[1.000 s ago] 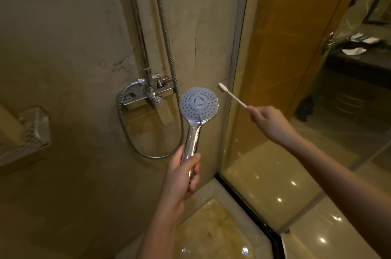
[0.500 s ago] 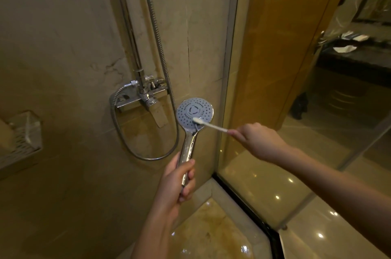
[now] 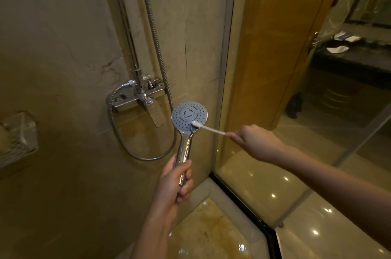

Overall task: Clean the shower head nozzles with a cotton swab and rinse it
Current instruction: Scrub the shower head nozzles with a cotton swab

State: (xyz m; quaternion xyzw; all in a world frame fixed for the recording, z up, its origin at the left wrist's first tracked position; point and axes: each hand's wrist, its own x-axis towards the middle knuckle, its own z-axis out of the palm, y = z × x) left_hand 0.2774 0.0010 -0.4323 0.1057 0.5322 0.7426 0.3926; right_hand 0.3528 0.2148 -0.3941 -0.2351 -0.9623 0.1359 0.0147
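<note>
Left hand [image 3: 174,182] sits low and central, fingers and thumb wrapped round the handle of the shower head [image 3: 189,115], forearm rising from the near edge. Right hand [image 3: 257,142] is out to the right and a touch higher, pinching the cotton swab [image 3: 209,129] by its end, arm reaching in from the near right corner.

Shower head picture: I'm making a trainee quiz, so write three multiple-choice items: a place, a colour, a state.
1. Where on the shower head does the cotton swab tip rest? A) top rim B) lower right of the face C) handle
2. What colour is the swab's stick? A) white B) black C) red
3. What is the left hand doing? A) hanging open B) gripping the handle C) pinching the swab
Answers: 1 B, the tip lies low on the nozzle face, toward the right hand; 2 A, the stick shows white; 3 B, its fingers curl round the chrome handle.
</note>
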